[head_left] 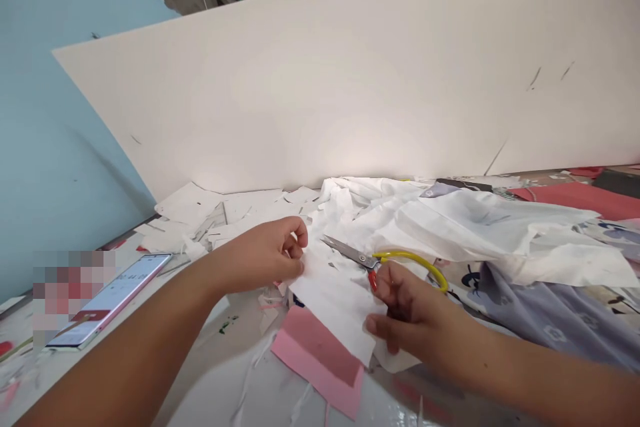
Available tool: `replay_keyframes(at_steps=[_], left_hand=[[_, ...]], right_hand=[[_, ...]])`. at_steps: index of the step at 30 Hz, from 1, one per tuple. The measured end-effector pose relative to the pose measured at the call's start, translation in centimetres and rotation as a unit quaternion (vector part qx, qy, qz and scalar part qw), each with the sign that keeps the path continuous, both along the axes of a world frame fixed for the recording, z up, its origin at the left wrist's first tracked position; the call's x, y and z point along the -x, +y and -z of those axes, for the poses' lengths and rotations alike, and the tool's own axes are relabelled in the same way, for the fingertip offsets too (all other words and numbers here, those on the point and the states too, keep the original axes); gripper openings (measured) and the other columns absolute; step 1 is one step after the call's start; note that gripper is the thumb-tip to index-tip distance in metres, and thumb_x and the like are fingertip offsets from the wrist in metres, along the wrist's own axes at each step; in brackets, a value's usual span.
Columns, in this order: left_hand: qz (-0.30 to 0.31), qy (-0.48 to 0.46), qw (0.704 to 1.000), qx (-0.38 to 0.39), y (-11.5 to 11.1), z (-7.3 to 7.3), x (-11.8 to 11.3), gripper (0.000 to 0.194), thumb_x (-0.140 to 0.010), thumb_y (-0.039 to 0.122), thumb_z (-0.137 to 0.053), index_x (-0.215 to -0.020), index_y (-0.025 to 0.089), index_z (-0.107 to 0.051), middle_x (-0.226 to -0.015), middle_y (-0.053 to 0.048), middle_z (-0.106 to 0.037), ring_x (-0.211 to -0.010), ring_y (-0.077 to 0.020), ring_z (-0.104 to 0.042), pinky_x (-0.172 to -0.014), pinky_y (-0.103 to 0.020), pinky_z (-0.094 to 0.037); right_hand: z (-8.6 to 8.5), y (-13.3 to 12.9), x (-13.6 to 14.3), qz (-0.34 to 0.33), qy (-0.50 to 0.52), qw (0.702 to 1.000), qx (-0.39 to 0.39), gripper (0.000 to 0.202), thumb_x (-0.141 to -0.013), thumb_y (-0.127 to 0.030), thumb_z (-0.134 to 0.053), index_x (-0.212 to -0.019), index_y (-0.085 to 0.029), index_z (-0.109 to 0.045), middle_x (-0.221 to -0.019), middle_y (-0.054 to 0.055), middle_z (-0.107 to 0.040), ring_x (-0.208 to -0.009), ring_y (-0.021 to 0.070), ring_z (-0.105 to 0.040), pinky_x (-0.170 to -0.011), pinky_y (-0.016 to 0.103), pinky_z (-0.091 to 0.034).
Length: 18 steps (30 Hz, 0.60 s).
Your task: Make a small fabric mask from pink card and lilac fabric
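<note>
White piece [333, 307], paper or thin cloth (can't tell), is mid-desk btwn both hands, lower part over the pink sheet. Biggest item: off-white panel [320, 80], leaning up along far edge of desk [215, 380]; blue wall [45, 113] at L. Next, white cloth [460, 227], crumpled, spread from far-middle to R side of desk. Pale scraps [187, 205] piled toward far L corner, some overlapping. Grey-purple fabric [565, 313] w/ flower print on R side, partly under the white cloth. Red sheet [575, 199] near far R corner. L hand [287, 253]: fingers curled in, narrow, thumb tip at upper L end of white piece; can't tell if it's gripping. R hand [403, 303]: holding scissors at the handles, thumb set apart by R edge of white piece. Phone [110, 300] lies screen up on L side of desk, pink edge, digits on screen blurry. Pink sheet [320, 357] flat on desk, nearer the wearer. Scissors [357, 255], 1 yellow + 1 red handle, blades nearly together, tips pointing L toward L hand, just above white piece. Smallest: green specks [229, 325] on desk, btwn phone and pink sheet.
</note>
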<state>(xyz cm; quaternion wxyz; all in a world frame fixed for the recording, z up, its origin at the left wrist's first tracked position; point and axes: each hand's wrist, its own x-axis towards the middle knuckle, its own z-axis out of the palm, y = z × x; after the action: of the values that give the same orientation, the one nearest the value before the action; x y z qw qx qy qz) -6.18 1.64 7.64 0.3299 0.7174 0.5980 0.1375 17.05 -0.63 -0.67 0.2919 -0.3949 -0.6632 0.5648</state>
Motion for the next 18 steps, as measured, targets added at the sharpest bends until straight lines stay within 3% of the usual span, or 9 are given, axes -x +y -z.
replay_keyframes(at_steps=[5, 11, 18], left_hand=[[-0.003, -0.006, 0.998, 0.069, -1.1, 2.2, 1.3, 0.018, -0.061, 0.023, -0.051, -0.078, 0.022, -0.045, -0.064, 0.004, -0.055, -0.055, -0.013, -0.052, -0.049, -0.022, -0.036], [-0.054, -0.042, 0.995, 0.075, -3.2, 5.7, 2.4, 0.013, -0.063, 0.023, -0.048, -0.075, 0.023, -0.043, -0.059, 0.004, -0.054, -0.056, -0.0148, -0.055, -0.049, -0.023, -0.036], [-0.065, -0.045, 0.994, 0.069, -3.6, 6.7, 2.6, 0.011, -0.064, 0.025, -0.047, -0.073, 0.022, -0.042, -0.056, 0.004, -0.053, -0.051, -0.0147, -0.053, -0.047, -0.023, -0.034]], right_hand=[[0.6, -1.0, 0.6, -0.058, -0.156, 0.985, -0.051, 0.014, -0.073, -0.024, -0.053, -0.069, -0.02, -0.039, -0.056, -0.007, -0.043, -0.05, 0.0071, -0.037, -0.043, 0.019, -0.026], [0.8, -1.4, 1.3, -0.07, -0.219, 0.97, -0.08, 0.011, -0.072, -0.029, -0.051, -0.069, -0.021, -0.045, -0.058, -0.005, -0.048, -0.051, 0.0083, -0.039, -0.043, 0.019, -0.026], [0.5, -1.5, 1.6, -0.077, -0.229, 0.967, -0.076, 0.008, -0.069, -0.028, -0.054, -0.072, -0.021, -0.05, -0.059, -0.004, -0.049, -0.053, 0.0091, -0.041, -0.045, 0.019, -0.027]])
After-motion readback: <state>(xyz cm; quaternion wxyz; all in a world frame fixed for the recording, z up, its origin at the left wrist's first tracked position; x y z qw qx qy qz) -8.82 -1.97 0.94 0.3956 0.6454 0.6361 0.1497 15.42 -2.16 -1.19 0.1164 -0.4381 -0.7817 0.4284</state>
